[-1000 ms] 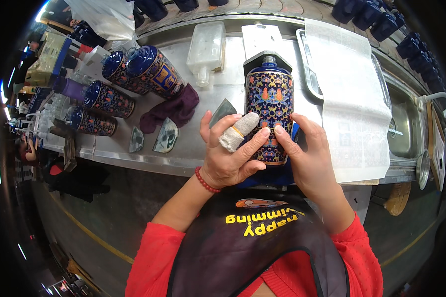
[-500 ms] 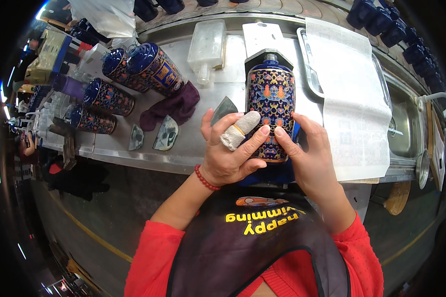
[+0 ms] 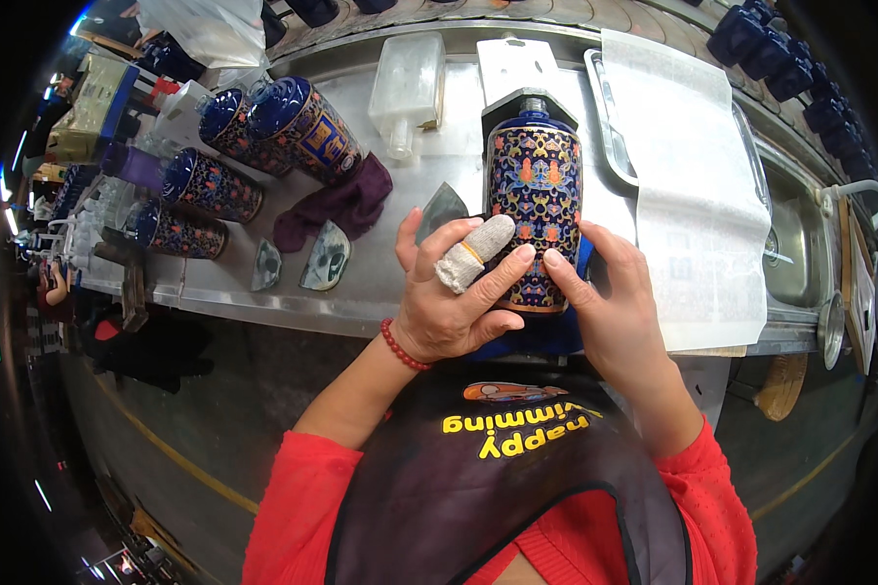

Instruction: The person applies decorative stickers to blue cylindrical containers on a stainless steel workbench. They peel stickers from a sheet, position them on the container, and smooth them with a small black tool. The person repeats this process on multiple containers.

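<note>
A dark blue bottle [image 3: 534, 171] with a dense floral pattern in orange, gold and blue rests in front of me, its clear neck pointing away. An angular dark support [image 3: 556, 109] shows around its shoulder. My left hand [image 3: 458, 283] grips the lower left side, thumb pressed on the patterned surface. One of its fingers wears a pale cloth cover [image 3: 480, 252] held by a yellow band. On the lower right side, my right hand [image 3: 610, 292] holds the bottle with its thumb on the front and fingers along the edge. The bottle's underside is hidden.
Several similar bottles [image 3: 307, 132] stand at the left beside a purple cloth [image 3: 346, 207]. Dark green-white wedge-shaped pieces [image 3: 327, 258] lie nearer. A clear container [image 3: 407, 83] sits behind; white paper [image 3: 693, 214] covers a tray at right, next to a sink [image 3: 795, 258].
The bottle's pattern looks slightly turned between my hands, which keep almost the same place. Dark blue bottles along the back have shifted to the right.
</note>
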`<action>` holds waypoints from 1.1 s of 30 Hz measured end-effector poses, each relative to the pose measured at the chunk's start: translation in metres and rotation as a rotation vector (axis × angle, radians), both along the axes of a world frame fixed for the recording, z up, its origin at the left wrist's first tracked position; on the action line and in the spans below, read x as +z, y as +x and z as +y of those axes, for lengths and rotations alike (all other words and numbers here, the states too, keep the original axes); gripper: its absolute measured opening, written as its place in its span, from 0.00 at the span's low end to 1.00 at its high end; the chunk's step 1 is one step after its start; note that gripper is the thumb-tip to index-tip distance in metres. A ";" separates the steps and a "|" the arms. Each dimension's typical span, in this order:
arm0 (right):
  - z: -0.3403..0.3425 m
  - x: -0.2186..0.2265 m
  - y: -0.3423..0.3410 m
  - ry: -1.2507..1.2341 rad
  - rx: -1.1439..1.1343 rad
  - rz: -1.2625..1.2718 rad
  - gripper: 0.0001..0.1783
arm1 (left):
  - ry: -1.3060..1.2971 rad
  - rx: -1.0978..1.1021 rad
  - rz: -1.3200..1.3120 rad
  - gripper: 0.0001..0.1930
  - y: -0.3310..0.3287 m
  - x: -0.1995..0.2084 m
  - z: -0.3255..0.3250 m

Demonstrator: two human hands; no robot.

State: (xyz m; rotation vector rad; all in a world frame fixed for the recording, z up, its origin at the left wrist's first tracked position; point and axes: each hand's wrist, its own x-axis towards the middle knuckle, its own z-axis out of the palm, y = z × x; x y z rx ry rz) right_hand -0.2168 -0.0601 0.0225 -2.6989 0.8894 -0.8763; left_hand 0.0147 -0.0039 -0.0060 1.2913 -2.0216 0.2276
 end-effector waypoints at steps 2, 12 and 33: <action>0.000 0.000 0.000 -0.010 0.005 -0.009 0.32 | 0.007 -0.011 0.028 0.30 -0.001 -0.001 0.000; 0.005 -0.001 -0.002 0.030 0.003 -0.002 0.31 | 0.049 -0.009 0.098 0.33 -0.005 -0.005 0.007; 0.010 -0.007 -0.005 0.015 0.007 -0.003 0.31 | 0.048 0.058 0.075 0.34 -0.015 -0.013 0.022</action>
